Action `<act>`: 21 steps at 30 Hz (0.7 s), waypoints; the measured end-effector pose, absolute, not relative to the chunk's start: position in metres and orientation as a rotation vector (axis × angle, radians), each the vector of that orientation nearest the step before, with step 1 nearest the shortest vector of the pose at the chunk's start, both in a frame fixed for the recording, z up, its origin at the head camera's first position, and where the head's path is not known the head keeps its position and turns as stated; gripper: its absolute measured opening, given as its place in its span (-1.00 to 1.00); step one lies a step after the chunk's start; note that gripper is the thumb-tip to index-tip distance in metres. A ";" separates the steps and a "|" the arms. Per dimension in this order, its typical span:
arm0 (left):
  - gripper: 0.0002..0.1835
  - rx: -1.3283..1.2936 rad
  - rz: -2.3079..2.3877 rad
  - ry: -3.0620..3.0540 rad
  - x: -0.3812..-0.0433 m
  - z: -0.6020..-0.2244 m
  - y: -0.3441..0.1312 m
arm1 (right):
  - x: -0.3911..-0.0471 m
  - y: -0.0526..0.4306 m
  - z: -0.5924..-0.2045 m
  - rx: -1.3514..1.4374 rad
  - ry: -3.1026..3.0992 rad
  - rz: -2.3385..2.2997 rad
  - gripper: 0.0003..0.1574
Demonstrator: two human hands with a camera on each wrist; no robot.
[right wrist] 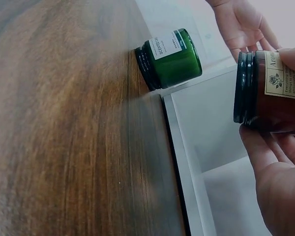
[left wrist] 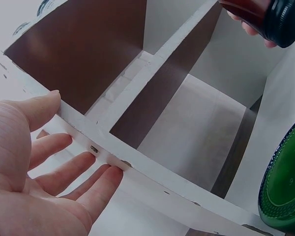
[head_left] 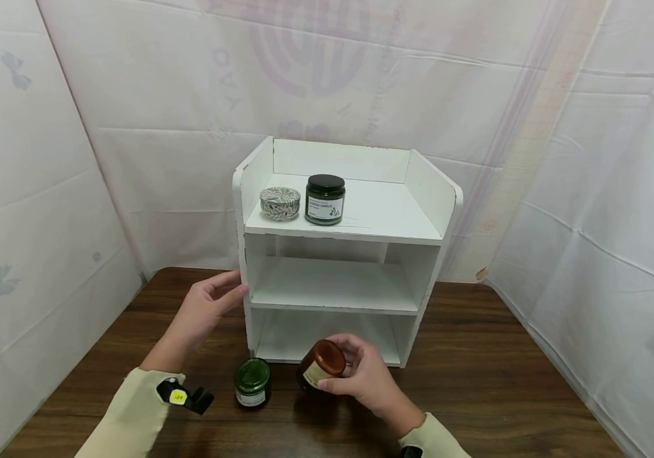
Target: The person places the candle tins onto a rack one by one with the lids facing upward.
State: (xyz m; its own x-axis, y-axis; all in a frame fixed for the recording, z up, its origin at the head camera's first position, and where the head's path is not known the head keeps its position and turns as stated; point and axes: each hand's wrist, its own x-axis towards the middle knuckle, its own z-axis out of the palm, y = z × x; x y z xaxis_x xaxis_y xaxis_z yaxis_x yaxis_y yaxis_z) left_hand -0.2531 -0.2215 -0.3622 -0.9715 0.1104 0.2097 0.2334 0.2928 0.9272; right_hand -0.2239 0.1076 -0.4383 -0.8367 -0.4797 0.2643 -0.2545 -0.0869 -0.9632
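My right hand (head_left: 366, 376) grips an amber glass candle jar (head_left: 322, 367), thumb across its cream label. The jar is tilted bottom-up, its black lid facing down, in front of the shelf's lowest compartment. With fingers loosely extended, my left hand (head_left: 201, 310) touches the left side panel of a small white shelf (head_left: 341, 159); in the left wrist view the fingertips (left wrist: 113, 173) lie along the panel's edge. Between the hands a green candle jar (head_left: 252, 380) stands upside down on the table, lid underneath, its white label visible in the right wrist view.
On the shelf's top board are a round leaf-patterned tin (head_left: 280, 203) and a dark green candle jar (head_left: 325, 200) with a black lid. The shelf stands on a dark wooden table (head_left: 487, 381). White sheeting (head_left: 161, 83) hangs behind and at both sides.
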 end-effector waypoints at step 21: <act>-0.35 -0.322 -1.780 -2.437 -0.251 -0.361 -0.221 | -0.222 0.105 -0.433 -0.763 1.905 -2.110 -0.19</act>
State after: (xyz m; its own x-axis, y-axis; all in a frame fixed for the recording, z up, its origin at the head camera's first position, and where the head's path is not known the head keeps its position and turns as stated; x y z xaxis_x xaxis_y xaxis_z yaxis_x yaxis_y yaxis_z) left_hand -0.2513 -0.2212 -0.3607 -0.9719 0.1077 0.2094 0.2322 0.2916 0.9279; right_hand -0.2217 0.1046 -0.4326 -0.8472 -0.4737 0.2405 -0.1911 -0.1507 -0.9699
